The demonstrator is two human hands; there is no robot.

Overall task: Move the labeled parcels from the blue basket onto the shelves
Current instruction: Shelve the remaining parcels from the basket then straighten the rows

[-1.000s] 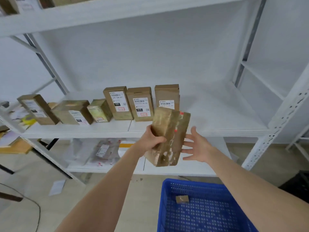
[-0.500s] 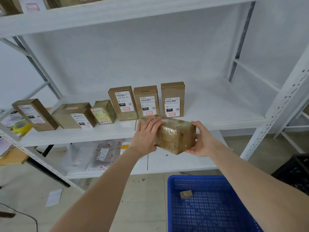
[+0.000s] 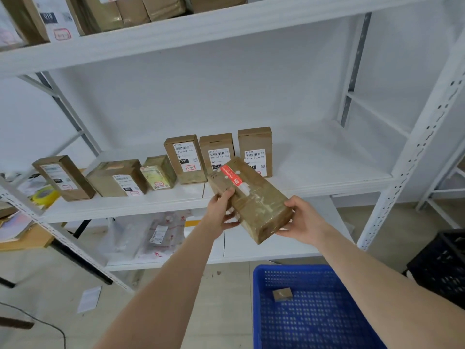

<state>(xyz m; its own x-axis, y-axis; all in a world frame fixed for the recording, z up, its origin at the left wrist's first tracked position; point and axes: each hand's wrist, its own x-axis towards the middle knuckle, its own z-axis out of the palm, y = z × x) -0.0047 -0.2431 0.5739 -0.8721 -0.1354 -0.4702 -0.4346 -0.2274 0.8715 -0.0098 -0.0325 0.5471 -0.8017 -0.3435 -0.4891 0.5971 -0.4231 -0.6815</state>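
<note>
I hold a long brown taped parcel (image 3: 254, 200) with a red sticker in front of the middle shelf (image 3: 327, 172). My left hand (image 3: 221, 210) grips its left side with the thumb on top. My right hand (image 3: 302, 220) cups its near right end. The parcel tilts, its far end raised over the shelf edge. The blue basket (image 3: 259, 311) sits below at the bottom right with one small brown parcel (image 3: 282, 294) inside.
Several labeled boxes stand in a row on the middle shelf, the nearest box (image 3: 255, 152) just behind the held parcel. More parcels (image 3: 108, 13) fill the top shelf. Bagged items (image 3: 156, 235) lie on the lower shelf. A black crate (image 3: 442, 263) stands on the right.
The parcel has turned from lying sideways to pointing away from me, its red sticker now facing up. Both hands shifted their hold, the left thumb onto the top face.
</note>
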